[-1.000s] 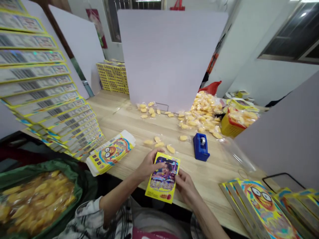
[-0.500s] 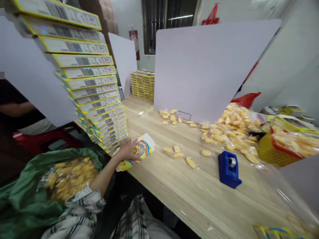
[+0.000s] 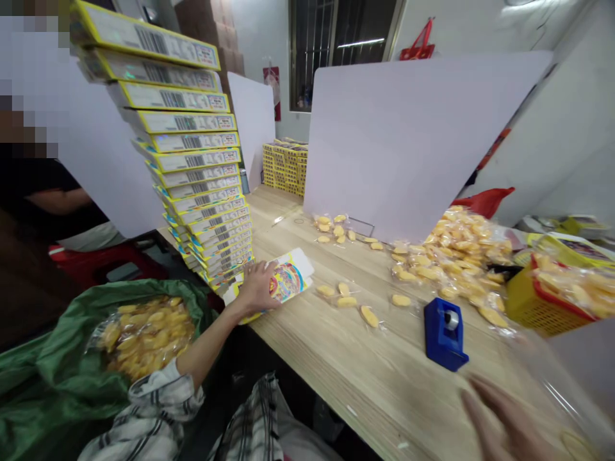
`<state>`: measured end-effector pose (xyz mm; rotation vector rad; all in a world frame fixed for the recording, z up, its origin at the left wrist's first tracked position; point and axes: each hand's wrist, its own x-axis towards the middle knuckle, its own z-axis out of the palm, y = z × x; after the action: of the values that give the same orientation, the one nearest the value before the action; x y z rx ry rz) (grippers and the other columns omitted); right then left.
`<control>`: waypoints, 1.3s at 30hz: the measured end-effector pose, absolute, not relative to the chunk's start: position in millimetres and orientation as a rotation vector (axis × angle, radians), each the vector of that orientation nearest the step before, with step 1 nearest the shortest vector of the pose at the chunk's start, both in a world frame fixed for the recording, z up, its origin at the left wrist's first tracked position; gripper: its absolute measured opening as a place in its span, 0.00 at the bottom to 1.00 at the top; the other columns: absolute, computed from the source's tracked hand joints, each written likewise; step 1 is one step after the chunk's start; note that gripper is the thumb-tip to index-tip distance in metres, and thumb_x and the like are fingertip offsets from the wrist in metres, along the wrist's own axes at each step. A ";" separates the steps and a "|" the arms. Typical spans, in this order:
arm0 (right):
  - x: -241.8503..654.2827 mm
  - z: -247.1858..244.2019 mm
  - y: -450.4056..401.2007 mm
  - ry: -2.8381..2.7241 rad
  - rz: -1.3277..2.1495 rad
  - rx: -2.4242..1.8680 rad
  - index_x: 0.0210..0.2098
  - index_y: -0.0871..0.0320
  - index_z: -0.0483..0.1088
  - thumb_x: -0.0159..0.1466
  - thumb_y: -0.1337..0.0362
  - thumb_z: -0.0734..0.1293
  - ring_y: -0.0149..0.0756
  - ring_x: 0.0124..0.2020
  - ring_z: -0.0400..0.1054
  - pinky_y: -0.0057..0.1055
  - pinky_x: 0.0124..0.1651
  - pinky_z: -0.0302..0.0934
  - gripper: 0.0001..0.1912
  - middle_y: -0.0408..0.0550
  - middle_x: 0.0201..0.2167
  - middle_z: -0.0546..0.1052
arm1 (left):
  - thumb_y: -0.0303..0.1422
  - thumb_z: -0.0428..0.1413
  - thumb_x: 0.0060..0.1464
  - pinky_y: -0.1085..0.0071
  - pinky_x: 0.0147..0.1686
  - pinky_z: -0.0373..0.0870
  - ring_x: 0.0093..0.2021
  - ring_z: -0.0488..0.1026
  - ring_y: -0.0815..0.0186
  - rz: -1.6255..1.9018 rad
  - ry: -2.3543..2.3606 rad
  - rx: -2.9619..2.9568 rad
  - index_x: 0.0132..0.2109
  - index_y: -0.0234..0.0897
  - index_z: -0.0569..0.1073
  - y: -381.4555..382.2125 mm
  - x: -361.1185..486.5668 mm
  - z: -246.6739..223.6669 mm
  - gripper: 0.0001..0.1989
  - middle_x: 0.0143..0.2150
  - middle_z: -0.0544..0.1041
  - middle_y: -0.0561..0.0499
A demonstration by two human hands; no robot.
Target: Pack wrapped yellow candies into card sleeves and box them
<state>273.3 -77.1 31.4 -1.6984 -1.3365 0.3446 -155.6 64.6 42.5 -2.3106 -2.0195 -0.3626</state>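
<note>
My left hand (image 3: pixel 258 288) grips a printed yellow and white carton (image 3: pixel 291 276) on the table's near left edge, its open flaps pointing away to the right. Just behind it rises a tall stack of similar boxes (image 3: pixel 202 160). At the lower right, my right hand (image 3: pixel 502 416) is slightly blurred, its fingers apart over the table with nothing between them. A blue tape dispenser (image 3: pixel 444 336) stands just beyond that hand. Several wrapped yellow pieces (image 3: pixel 346 301) lie between the carton and the dispenser.
A large heap of wrapped pieces (image 3: pixel 456 250) lies at the right beside a yellow basket (image 3: pixel 538 301). A green sack (image 3: pixel 57 358) of pieces is at the lower left. A white partition (image 3: pixel 408 141) stands at the back. Behind the stack, a person's arm (image 3: pixel 62 200) shows.
My right hand has come into view at the lower right. My left hand and the carton have shifted slightly to the right in the view, and the carton's printed face is turned up more.
</note>
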 end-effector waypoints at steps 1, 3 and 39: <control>253.1 33.4 -66.8 -1.356 0.448 -1.638 0.40 0.51 0.75 0.55 0.46 0.68 0.54 0.47 0.71 0.48 0.49 0.65 0.20 0.51 0.44 0.78 | 0.44 0.64 0.31 0.47 0.59 0.49 0.56 0.60 0.43 -0.373 -1.917 -2.334 0.61 0.29 0.59 56.8 -142.6 45.0 0.49 0.56 0.64 0.34; 207.7 37.0 -44.9 -1.445 0.765 -1.388 0.46 0.53 0.73 0.58 0.50 0.67 0.50 0.47 0.71 0.47 0.50 0.66 0.20 0.53 0.46 0.77 | 0.42 0.63 0.31 0.44 0.61 0.43 0.59 0.57 0.40 -0.375 -1.719 -2.386 0.61 0.26 0.59 39.0 -113.8 46.6 0.49 0.59 0.61 0.30; 193.1 -36.3 -83.2 -1.068 0.940 -1.309 0.54 0.52 0.59 0.58 0.57 0.71 0.34 0.32 0.71 0.33 0.35 0.70 0.28 0.51 0.46 0.71 | 0.37 0.60 0.51 0.62 0.48 0.72 0.51 0.73 0.56 -2.424 -2.107 -3.293 0.65 0.39 0.53 -42.6 -3.2 -24.9 0.37 0.56 0.70 0.41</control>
<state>193.1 -83.2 -36.3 -1.3085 -1.0681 0.9402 -3.2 -42.6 -24.9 -3.2926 -2.1066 -2.4244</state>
